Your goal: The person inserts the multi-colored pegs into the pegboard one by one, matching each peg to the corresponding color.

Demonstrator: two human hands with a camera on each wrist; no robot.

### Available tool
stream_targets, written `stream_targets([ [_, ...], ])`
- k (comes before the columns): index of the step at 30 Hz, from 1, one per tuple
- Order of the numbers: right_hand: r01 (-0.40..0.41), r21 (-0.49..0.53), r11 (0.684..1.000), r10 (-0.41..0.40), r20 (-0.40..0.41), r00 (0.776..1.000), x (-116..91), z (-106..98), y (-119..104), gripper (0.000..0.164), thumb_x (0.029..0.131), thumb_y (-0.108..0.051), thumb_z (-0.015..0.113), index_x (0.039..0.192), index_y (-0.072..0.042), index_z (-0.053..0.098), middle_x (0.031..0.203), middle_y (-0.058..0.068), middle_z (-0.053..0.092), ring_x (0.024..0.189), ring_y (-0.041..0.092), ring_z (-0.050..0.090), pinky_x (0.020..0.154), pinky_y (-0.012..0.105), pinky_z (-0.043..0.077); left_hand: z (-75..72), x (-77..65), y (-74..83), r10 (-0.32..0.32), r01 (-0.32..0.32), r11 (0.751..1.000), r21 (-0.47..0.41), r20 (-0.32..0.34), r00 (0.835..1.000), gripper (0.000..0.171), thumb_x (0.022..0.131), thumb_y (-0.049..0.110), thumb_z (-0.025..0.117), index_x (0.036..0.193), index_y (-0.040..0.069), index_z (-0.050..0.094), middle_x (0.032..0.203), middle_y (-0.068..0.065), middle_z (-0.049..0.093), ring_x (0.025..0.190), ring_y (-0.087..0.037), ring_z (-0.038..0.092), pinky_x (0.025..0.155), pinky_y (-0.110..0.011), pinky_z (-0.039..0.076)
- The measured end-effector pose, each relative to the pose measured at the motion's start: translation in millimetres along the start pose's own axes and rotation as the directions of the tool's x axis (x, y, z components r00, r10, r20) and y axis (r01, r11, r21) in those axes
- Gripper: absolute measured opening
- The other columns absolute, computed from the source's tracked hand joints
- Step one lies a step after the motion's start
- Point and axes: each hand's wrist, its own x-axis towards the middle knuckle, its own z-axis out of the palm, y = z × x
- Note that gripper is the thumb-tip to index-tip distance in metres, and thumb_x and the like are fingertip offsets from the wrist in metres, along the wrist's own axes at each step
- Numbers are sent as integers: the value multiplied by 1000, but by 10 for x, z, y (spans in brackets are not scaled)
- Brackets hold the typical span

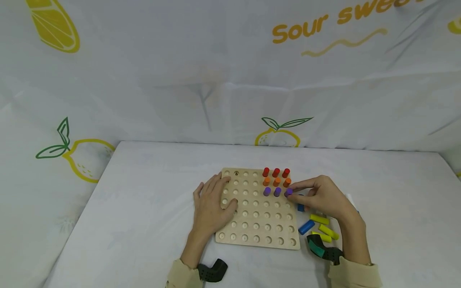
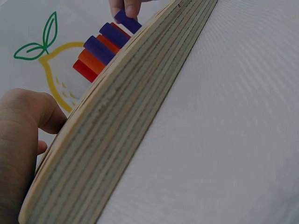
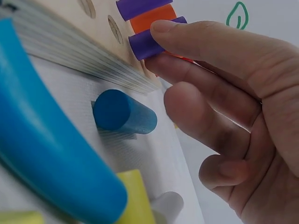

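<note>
A square wooden pegboard point(image 1: 261, 221) with rows of round holes lies on the table. My left hand point(image 1: 213, 209) rests on its left side, fingers spread along the edge and thumb over the holes. At the right edge, my right hand point(image 1: 328, 197) pinches a purple peg point(image 3: 145, 45) between thumb and index finger, at the end of the purple row. Two purple pegs point(image 1: 267, 192) stand to its left. Behind them are three orange pegs point(image 1: 276, 182), then three red pegs point(image 1: 275, 173). The right hand's other fingers are loosely curled in the right wrist view.
Loose yellow pegs point(image 1: 328, 231) and blue pegs point(image 1: 306, 227) lie right of the board, below the right hand. One blue peg point(image 3: 124, 112) lies close beside the board's edge. A white cloth point(image 1: 137, 208) covers the table, with a lemon-print curtain point(image 1: 144, 112) behind.
</note>
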Motion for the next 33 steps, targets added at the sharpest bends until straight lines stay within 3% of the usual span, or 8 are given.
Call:
stream_targets([
  [8,-61,-95,994,58,-35,998,-52,-62,-44,29,86,-28,82,108,-11,81,102,7,81,51,10,51,45,24,41,-1,-8,2,0,0,1000,-5,-1,1000,62,80,33,61,140,19,61,157,-8,52,148,-28,44,122,-59,19],
  [24,-227,-270,936,218,-64,974,-122,-167,-18,43,83,-45,81,110,-12,81,111,12,79,74,17,57,60,26,43,5,-16,3,1,-1,1000,-1,2,1000,61,80,33,62,140,20,60,157,-7,51,148,-27,44,122,-59,19],
  [29,-250,-303,920,243,-60,968,-114,-157,-28,44,81,-49,82,108,-14,82,111,11,79,99,29,64,76,41,54,3,-12,5,-1,1,1000,-1,2,1000,61,80,33,62,140,20,60,157,-7,51,148,-28,44,123,-59,19],
  [33,-263,-314,912,257,-60,965,-112,-147,-48,45,79,-48,84,107,-13,82,109,10,79,116,38,59,86,57,53,2,-7,6,-2,2,1000,4,3,1000,61,80,34,61,140,20,61,157,-8,51,148,-28,44,123,-58,19],
])
